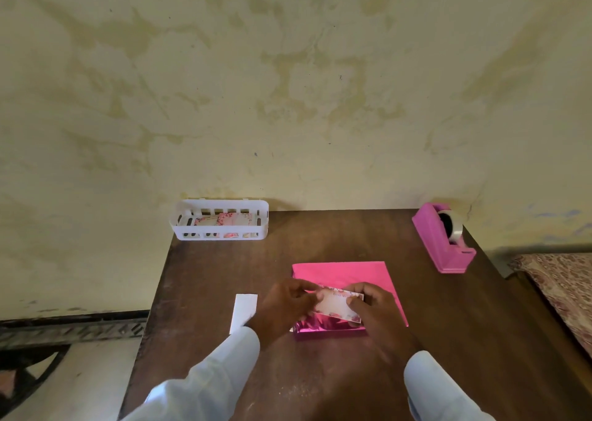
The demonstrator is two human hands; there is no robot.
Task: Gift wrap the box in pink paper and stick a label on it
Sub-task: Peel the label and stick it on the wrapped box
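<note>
label (338,305) pinched at both ends: left hand (288,305) on its left edge, right hand (374,308) on its right | we hold it just over the wrapped box (330,330), near-centre of table (448,340), by spare pink sheet (346,273) | white strip (243,311) left of box | basket (221,219) far-left, tape dispenser (443,238) far-right

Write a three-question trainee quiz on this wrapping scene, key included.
1. True or false: the left hand and right hand both hold the label above the wrapped box.
2. What stands at the table's back right corner? A) scissors B) tape dispenser C) glue bottle
3. Fill in: the floral cards lie in the white ____.
Key: 1 true; 2 B; 3 basket.
</note>
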